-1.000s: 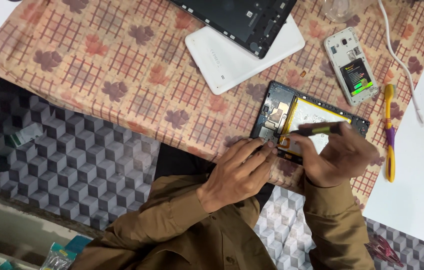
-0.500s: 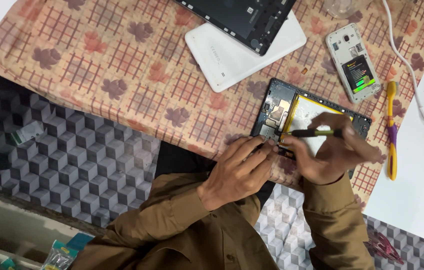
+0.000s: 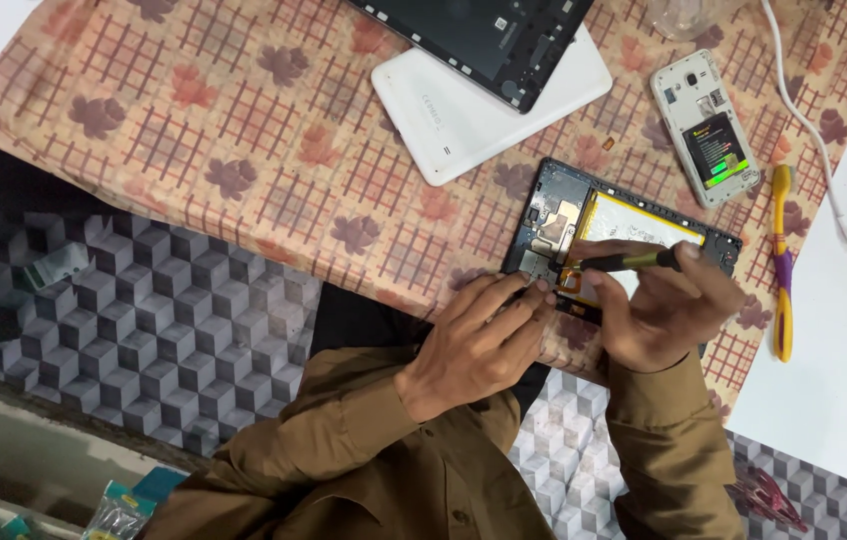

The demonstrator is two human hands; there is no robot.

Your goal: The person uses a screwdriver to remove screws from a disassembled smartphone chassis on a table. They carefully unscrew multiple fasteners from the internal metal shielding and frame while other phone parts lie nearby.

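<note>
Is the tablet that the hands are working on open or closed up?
Open. The tablet lies with its back cover off, so its yellow battery and circuit parts show. The right hand holds a screwdriver over it.

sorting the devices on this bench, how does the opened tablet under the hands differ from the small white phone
The opened tablet is larger and dark-framed; the white phone is small and pale. The left hand steadies the tablet while the right hand holds a tool over it; the phone lies untouched. Both have their backs off.

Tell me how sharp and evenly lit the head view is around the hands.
Head view: soft, even light with no hard shadows; the left hand, right hand and opened tablet are sharp; the white table at the right looks bright, nearly washed out.
</note>
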